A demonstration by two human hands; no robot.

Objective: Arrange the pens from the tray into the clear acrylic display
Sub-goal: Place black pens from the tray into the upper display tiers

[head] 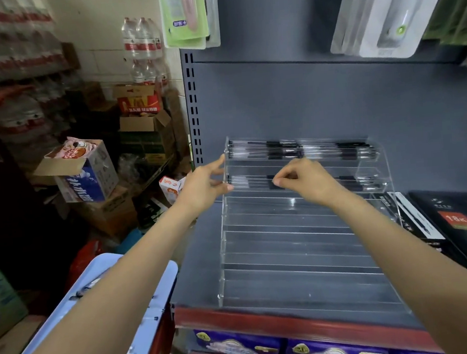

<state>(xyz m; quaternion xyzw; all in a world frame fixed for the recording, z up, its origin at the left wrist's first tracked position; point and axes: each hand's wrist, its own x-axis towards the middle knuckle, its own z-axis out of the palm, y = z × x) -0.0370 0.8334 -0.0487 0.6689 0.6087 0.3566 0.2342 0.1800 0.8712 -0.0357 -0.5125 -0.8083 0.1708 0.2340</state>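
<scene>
A clear acrylic stepped display [297,244] stands on a grey shelf. Its top step holds several black pens [295,149], and the second step holds more pens [252,181]. My left hand [204,185] is at the display's left end, fingers spread, thumb and fingertips touching the second step's pen tips. My right hand [304,179] pinches the black grip of a pen lying in the second step. A light blue tray [132,321] sits at the lower left, mostly hidden under my left forearm, with small dark pen parts showing on it.
Black boxed goods [454,225] lie to the right of the display on the shelf [195,265]. Packaged items hang above. Cardboard boxes [85,173] and bottled water packs crowd the floor at left. Purple packs fill the shelf below the red edge.
</scene>
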